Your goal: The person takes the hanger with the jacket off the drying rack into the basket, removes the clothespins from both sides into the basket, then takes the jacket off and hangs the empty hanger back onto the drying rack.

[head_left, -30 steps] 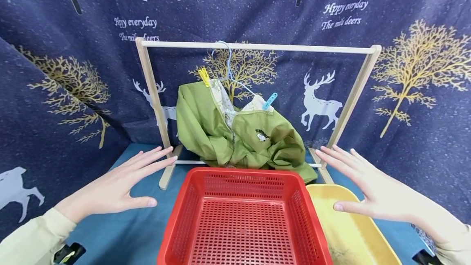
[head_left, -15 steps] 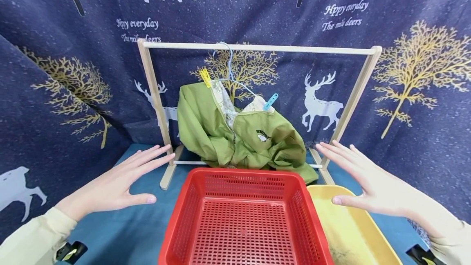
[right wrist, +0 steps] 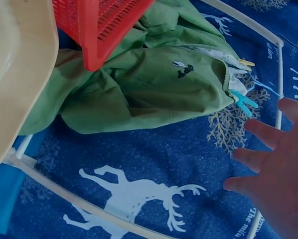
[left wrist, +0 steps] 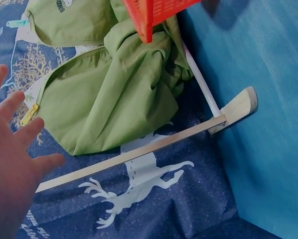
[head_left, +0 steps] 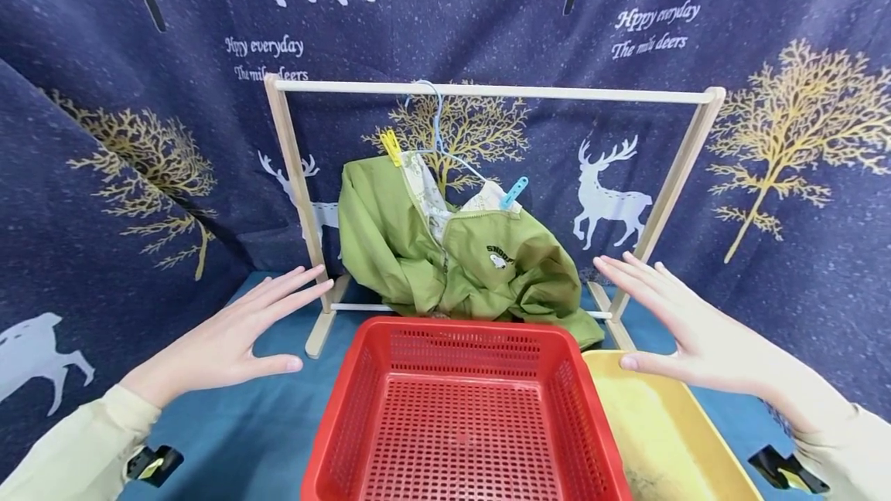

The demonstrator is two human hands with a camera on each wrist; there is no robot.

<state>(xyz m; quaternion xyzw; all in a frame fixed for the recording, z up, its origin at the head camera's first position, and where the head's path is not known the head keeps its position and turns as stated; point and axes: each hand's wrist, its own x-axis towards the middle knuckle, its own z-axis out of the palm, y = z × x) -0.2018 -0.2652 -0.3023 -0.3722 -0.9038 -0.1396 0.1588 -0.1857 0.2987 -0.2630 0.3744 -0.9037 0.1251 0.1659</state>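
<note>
1. Green jacket (head_left: 459, 253) hangs on a light blue hanger (head_left: 435, 126) from the wooden rack (head_left: 487, 90), its length running downward, its hem bunched behind the red basket (head_left: 462, 416).
2. Left hand (head_left: 223, 339) and right hand (head_left: 685, 323) hover with fingers spread, holding nothing, on either side of the basket.

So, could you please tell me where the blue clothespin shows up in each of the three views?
Head: the blue clothespin sits just above centre, on the right shoulder of the green jacket.
Left wrist: top left corner, at the jacket's collar edge.
Right wrist: right of centre, at the jacket's edge, above the right hand.
Shared landmark: the red basket, with a corner in both wrist views.
</note>
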